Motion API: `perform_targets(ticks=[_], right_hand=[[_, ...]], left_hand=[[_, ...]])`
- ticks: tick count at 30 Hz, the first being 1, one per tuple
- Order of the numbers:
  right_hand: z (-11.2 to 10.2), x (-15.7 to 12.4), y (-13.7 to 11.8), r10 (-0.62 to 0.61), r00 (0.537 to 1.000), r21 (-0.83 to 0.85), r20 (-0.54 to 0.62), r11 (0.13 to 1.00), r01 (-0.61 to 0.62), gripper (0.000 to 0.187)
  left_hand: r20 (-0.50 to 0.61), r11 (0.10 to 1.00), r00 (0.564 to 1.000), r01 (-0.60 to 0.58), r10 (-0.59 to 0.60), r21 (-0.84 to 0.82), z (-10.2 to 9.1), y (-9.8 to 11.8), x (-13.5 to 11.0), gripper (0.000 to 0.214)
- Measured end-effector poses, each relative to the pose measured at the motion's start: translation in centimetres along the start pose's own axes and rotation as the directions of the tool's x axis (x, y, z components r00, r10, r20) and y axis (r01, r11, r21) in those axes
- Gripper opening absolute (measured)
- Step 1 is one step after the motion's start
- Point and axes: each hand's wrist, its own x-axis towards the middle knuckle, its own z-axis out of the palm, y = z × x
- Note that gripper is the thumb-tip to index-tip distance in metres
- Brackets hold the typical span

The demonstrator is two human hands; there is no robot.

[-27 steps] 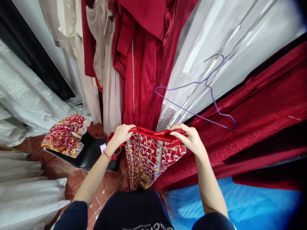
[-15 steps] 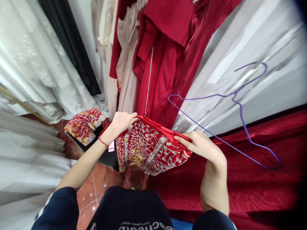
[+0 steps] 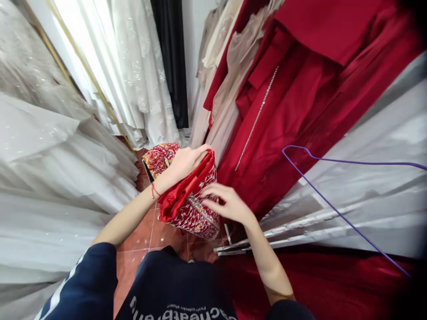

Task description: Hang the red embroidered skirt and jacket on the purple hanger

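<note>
A red garment (image 3: 196, 218) with silver and gold embroidery hangs folded in front of me, its smooth red lining (image 3: 175, 198) turned outward along the top. My left hand (image 3: 188, 164) is closed over its upper edge, the thumb side toward the far end. At the embroidered side, my right hand (image 3: 228, 202) has its fingers half bent and a gap between thumb and forefinger; the fingertips touch or nearly touch the cloth. Behind my left wrist shows another piece of red and gold embroidered cloth (image 3: 160, 158), partly covered by the hand.
A purple wire hanger (image 3: 333, 204) hangs at the right, running out of view. Red dresses (image 3: 283, 106) hang ahead, beside pale gowns (image 3: 230, 84) and a black garment (image 3: 171, 62). White gowns (image 3: 50, 178) crowd the left. Below lies a reddish tiled floor (image 3: 136, 240).
The garment, stretched wide between both hands before, is now folded together. My right hand has let go of its edge and come in toward its middle. The view has turned left.
</note>
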Motion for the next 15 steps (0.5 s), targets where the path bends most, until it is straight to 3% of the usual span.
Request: perform_targets(ticks=[1,3,5,6,8,10,13,15], right_hand=[[-0.6,0.1,1.3,0.057,0.988,-0.031,-0.147,0.998,-0.062,0.023],[-1.5,0.7,3.9,0.137,0.935,-0.055,-0.327,0.985,-0.163,0.061],[-1.5,1.8,6.2,0.154,0.942,0.021,-0.299,0.988,-0.155,0.104],[-1.1,2.6,7.1,0.149,0.958,0.085,-0.247,0.988,-0.132,0.111],[0.4,4.4,8.4,0.151,0.978,0.230,-0.144,0.966,-0.115,0.101],[2.4,6.3,8.8,0.194,0.977,0.341,-0.089,0.928,-0.153,0.075],[5.0,8.4,8.3,0.268,0.955,0.425,-0.124,0.885,-0.193,0.047],[5.9,9.2,7.7,0.299,0.933,0.462,-0.198,0.868,-0.180,0.038]], left_hand=[[-0.001,0.999,1.000,-0.025,0.025,0.024,-0.5,-0.3,-0.4,0.043],[0.044,0.992,0.993,-0.112,0.110,0.065,-1.5,-0.5,-1.1,0.040],[0.134,0.974,0.967,-0.223,0.215,0.047,-2.3,-0.2,-1.3,0.035],[0.174,0.964,0.950,-0.267,0.261,0.015,-2.6,0.0,-1.2,0.035],[0.217,0.951,0.927,-0.306,0.307,-0.036,-3.0,0.3,-1.0,0.036],[0.226,0.956,0.930,-0.294,0.291,-0.021,-3.5,0.0,-0.7,0.036],[0.162,0.984,0.972,-0.178,0.173,0.018,-4.7,-2.1,-1.2,0.036],[0.082,0.996,0.994,-0.065,0.070,-0.063,-5.5,-4.4,-2.1,0.044]])
